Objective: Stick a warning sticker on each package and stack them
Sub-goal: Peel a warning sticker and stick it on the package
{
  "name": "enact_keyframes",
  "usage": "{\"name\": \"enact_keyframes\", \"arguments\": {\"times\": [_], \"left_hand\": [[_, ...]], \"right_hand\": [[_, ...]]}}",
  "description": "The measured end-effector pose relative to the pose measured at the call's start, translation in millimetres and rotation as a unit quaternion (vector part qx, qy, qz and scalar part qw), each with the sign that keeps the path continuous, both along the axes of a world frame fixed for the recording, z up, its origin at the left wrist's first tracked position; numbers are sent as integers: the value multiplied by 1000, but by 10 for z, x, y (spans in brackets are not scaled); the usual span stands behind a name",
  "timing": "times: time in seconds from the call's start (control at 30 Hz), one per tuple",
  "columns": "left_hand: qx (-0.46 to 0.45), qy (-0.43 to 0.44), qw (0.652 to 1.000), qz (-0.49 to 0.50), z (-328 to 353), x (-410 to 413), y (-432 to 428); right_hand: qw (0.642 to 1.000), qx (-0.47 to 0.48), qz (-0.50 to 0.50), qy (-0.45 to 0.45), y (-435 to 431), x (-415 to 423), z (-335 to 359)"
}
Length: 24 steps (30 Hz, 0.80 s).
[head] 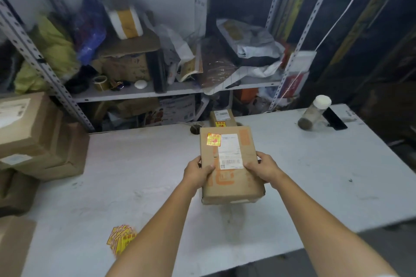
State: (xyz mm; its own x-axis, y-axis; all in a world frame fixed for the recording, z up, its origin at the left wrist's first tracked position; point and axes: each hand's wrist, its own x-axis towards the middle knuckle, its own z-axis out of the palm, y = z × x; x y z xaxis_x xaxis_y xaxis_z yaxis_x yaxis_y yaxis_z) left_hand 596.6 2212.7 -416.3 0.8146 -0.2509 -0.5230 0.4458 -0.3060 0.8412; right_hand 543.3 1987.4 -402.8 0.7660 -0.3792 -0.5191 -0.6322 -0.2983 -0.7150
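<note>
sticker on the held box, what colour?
Yellow with red markings, on the sticker at the box's top left corner; head view.

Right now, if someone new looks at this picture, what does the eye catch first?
First, the box at mid-table, which the left hand and right hand grip by its sides; a yellow-red sticker glows at its far left corner. Next, the loose stickers on the table beside the left forearm, and the stacked boxes at the left edge.
</note>
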Motion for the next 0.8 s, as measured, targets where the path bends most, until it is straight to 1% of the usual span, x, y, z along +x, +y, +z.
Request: {"name": "enact_keyframes", "arguments": {"times": [0.13,0.27,0.5,0.67,0.8], "left_hand": [[14,5,1000,-7,-33,-34,-483],[28,14,999,6,-89,-72,-915],[48,30,998,41,-279,-75,-1296],[47,39,997,40,-305,-30,-1608],[27,54,998,26,-299,54,-1930]], "right_hand": [[1000,13,-6,7,-479,-42,-86],[1000,26,2,15,-917,-4,-193],[998,39,35,28,-1316,138,-376],[997,44,38,41,-1651,189,-418],[998,46,27,41,-1995,220,-346]]}}
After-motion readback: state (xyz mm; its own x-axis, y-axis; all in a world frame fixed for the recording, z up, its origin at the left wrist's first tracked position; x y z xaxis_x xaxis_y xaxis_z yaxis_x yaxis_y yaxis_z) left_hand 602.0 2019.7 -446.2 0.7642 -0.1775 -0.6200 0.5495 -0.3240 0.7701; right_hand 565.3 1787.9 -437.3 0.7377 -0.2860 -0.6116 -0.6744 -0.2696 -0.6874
